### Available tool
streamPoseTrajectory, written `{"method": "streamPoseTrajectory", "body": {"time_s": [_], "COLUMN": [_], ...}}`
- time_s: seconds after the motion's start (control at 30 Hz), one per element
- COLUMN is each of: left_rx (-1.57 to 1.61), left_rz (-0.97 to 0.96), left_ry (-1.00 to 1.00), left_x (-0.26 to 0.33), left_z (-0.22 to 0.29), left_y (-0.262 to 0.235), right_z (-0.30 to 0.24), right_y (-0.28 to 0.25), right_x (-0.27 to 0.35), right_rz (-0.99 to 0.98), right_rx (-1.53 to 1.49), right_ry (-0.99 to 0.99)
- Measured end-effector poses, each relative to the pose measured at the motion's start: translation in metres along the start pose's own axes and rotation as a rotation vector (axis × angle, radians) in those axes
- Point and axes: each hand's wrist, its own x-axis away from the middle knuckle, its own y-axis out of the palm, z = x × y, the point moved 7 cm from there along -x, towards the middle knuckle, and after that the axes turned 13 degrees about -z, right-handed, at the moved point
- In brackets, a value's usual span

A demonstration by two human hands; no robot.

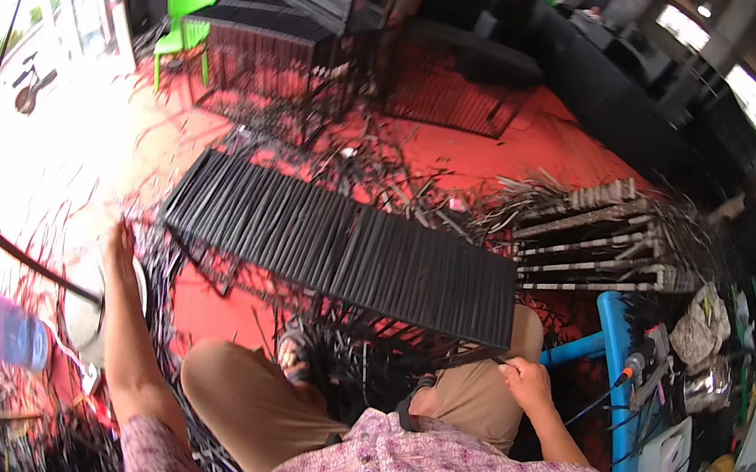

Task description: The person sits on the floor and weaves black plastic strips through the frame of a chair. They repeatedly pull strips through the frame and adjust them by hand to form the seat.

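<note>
From here, the long black rectangular frame wrapped in slat-like strips [346, 246] sits before the person, its long axis running left to right, right end angled nearer. Just beside that end is the loosely curled right hand [528, 386]; the blurred left hand [119, 243] is past the left end. I can't tell whether either grips anything.

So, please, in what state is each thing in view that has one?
Black slatted frame: top lined with parallel strips
Loose strips: scattered over red floor
Green chair: upright, unoccupied
Ceiling lamp: lit
Left hand: blurred, grip unclear
Right hand: by the frame's right end, grip unclear
</note>
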Motion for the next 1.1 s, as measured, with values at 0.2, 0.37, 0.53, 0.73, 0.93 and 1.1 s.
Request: {"method": "streamPoseTrajectory", "body": {"time_s": [0.2, 0.37, 0.53, 0.73, 0.93, 1.1], "left_rx": [-0.034, 0.120, -0.129, -0.147, -0.132, 0.058], "left_rz": [-0.020, 0.304, 0.013, -0.063, 0.085, 0.399], "left_ry": [-0.018, -0.011, -0.338, -0.089, -0.013, 0.222], "left_x": [0.016, 0.069, 0.131, 0.139, 0.106, 0.069], "left_z": [0.007, -0.024, -0.077, -0.075, -0.040, 0.055], "left_y": [0.096, 0.124, 0.185, 0.247, 0.184, 0.102], "right_z": [0.047, 0.041, 0.032, 0.017, 0.011, 0.020], "right_y": [0.003, 0.007, 0.005, 0.004, 0.006, 0.005], "right_x": [0.027, 0.009, -0.007, -0.005, 0.000, 0.004], "right_rz": [-0.112, -0.059, -0.065, -0.105, -0.194, -0.159], "right_rx": [-0.127, -0.062, -0.072, -0.028, -0.007, -0.077], "right_ry": [0.138, 0.127, 0.079, 0.074, 0.117, 0.131]}}
